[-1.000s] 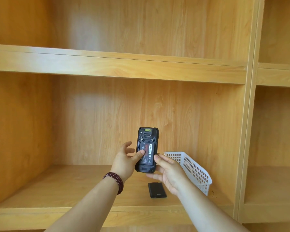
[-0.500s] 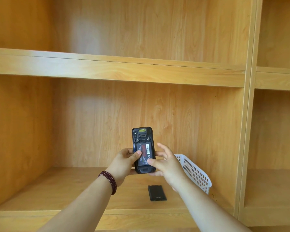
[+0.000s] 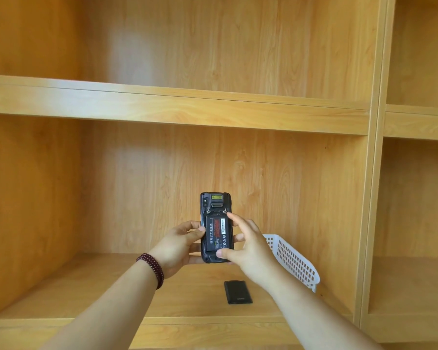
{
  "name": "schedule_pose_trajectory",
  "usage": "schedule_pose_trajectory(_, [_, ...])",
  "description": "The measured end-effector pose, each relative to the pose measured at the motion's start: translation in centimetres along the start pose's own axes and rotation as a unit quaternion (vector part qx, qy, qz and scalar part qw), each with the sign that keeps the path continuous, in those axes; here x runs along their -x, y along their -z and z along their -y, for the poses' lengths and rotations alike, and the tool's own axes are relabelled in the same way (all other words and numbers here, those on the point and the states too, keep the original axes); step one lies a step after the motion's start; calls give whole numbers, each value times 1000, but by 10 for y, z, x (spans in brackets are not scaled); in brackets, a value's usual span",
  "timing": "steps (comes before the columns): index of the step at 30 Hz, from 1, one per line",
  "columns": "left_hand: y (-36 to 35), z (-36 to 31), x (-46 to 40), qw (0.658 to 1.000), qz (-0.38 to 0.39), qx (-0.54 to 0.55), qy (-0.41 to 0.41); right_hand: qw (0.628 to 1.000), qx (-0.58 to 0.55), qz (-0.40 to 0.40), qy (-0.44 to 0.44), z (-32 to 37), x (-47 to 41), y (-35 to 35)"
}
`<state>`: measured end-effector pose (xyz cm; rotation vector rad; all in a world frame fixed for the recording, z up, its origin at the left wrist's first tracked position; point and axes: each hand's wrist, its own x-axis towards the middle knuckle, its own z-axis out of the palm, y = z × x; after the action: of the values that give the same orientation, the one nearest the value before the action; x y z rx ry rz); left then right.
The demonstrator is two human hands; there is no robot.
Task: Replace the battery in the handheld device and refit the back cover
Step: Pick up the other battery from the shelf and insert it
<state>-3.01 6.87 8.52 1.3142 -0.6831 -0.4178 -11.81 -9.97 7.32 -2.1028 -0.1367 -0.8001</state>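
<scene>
I hold a black handheld device (image 3: 215,205) upright with its open back facing me, above the shelf. A battery (image 3: 217,233) with a red label sits in its compartment. My left hand (image 3: 177,245) grips the device's left edge, thumb on the side. My right hand (image 3: 248,245) is on the device too: its index fingertip touches the small latch at the compartment's upper right, and its thumb presses the lower edge. The black back cover (image 3: 237,291) lies flat on the shelf board below the device.
A white perforated plastic basket (image 3: 292,260) stands on the shelf (image 3: 91,294) right of my hands, against the upright divider (image 3: 369,223). The wooden shelf above (image 3: 162,107) and the side compartments hold nothing visible.
The device has shifted slightly left and turned more upright. My right index finger has moved up from the battery's face to the latch at the upper right corner.
</scene>
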Motion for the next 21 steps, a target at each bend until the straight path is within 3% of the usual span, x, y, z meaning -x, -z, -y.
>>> schedule_pose_trajectory(8, [3,0,4,1000,4,-28,-6,983,176,29,49,9,2,12])
schedule_pose_trajectory(13, [3,0,6,1000,6,-23,-4,902,394,22,177,18,2,23])
schedule_pose_trajectory(17, [2,0,8,1000,18,-20,-4,842,461,27,277,16,2,25])
schedule_pose_trajectory(21, [0,-1,7,1000,20,-23,-2,827,486,34,279,14,2,24])
